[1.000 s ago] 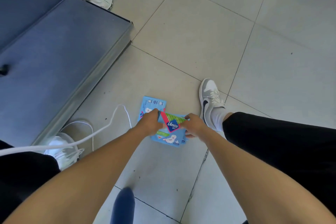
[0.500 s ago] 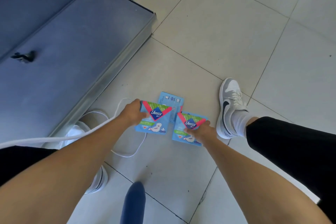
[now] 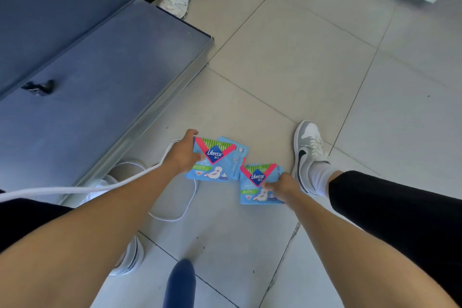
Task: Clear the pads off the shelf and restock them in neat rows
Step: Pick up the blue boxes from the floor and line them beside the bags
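A: Each hand has a Libresse pad pack?

B: Yes. The left hand (image 3: 180, 155) has its fingers clamped on one pack (image 3: 212, 159); the right hand (image 3: 283, 186) pinches another (image 3: 255, 182), low over the floor (image 3: 287, 70), right of the bare shelf (image 3: 100, 77).

A: Risks?

B: A third pack (image 3: 238, 151) lies beneath and may be forgotten; the white cable (image 3: 172, 215) could snag a foot.
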`<state>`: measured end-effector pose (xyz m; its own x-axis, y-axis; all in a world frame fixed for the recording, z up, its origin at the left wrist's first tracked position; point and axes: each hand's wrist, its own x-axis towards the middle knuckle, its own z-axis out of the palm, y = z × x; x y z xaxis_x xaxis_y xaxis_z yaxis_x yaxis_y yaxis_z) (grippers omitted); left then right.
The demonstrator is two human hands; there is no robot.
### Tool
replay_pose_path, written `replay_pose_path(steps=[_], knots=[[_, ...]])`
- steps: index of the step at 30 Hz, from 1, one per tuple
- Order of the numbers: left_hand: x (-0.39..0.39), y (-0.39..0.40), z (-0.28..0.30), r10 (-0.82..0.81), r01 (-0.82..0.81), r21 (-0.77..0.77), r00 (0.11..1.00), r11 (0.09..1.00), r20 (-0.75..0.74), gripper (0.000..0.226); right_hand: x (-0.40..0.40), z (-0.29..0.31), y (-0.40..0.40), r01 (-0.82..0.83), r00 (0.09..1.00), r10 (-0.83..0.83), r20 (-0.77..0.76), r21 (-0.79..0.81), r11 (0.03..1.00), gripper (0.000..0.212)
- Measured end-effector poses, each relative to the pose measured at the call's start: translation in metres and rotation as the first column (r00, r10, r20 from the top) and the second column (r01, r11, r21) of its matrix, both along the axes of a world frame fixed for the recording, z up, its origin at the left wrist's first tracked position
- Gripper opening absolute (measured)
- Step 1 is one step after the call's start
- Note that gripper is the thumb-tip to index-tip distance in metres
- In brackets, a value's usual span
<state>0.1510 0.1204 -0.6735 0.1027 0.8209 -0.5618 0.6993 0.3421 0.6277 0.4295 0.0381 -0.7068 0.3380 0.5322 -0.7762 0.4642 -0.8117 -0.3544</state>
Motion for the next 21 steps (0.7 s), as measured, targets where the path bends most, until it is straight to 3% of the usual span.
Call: replay_pose_path(steps=[3,10,21], knots=[[0.004,0.000,0.025,0.053,-0.057,0.060,0.996,0.997,0.067,0.072,0.005,0.037,0.012,-0.082,0.995,0.077,0.059,0.086,0.993,0.046],[0.005,0.022,0.130,0.055,-0.086,0.289,0.992,0.954,0.113,0.049,0.008,0.168,0.064,-0.253,0.960,0.281,-0.004,0.420,0.872,0.078],[-0.054,0.029,0.269,0.137,-0.166,0.490,0.986,0.856,0.094,0.044,-0.031,0.310,0.090,-0.235,0.880,0.447,-0.162,0.669,0.705,0.054]])
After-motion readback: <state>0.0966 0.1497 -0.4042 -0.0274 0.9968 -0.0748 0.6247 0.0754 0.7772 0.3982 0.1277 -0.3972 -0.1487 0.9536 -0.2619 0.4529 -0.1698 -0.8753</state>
